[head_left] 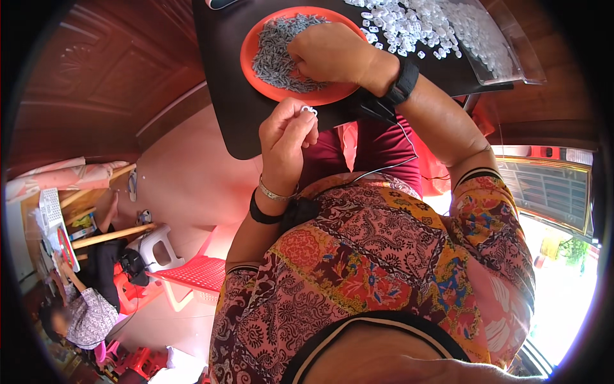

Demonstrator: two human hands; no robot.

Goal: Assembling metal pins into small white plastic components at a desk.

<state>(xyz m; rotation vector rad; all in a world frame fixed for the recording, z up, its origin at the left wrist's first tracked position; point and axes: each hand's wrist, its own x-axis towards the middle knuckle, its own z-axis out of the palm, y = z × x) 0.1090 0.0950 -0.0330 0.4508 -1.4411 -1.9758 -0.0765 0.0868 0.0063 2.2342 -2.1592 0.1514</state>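
Note:
My left hand (286, 133) is closed, pinching a small white plastic clip (309, 110) between thumb and fingertips, just off the near rim of an orange plate (261, 85). A heap of small grey nail-like pieces (276, 52) fills much of that plate. Over the heap is my right hand (332, 54), its fingers bent down into the grey pieces. Its fingertips are partly hidden, and what they grip cannot be made out. On the table beyond my right wrist lies a loose spread of white plastic clips (409, 29).
The plate rests on a black table (227, 121) with a rounded near corner. At the far right a clear plastic tray (505, 77) holds more white pieces. A red plastic chair (198, 275) and a grey stool (163, 249) stand to the left; another person (93, 317) sits beyond them.

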